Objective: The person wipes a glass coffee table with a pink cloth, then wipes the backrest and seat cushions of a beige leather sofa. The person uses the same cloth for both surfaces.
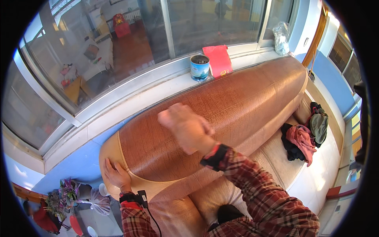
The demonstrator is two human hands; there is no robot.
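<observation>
Before me runs the long padded backrest of a brown leather sofa (pixel 225 109), with a tan end panel (pixel 108 151). My left hand (pixel 117 174) rests flat on that tan panel, near its seam, fingers somewhat apart and holding nothing. Over the brown top surface is my right hand (pixel 189 127), blurred, with its fingers curled in. No object shows in it, and I cannot tell whether it touches the leather. Dark bands circle both wrists, and a small black device (pixel 142 198) with a cable sits at the left one.
On the white tiled sill (pixel 142 99) behind the backrest stand a blue tin can (pixel 199 68), a red paper packet (pixel 218 60) and a clear plastic bag (pixel 281 40). Clothes (pixel 302 139) lie on the seat at right. Potted plants (pixel 60 197) stand at lower left.
</observation>
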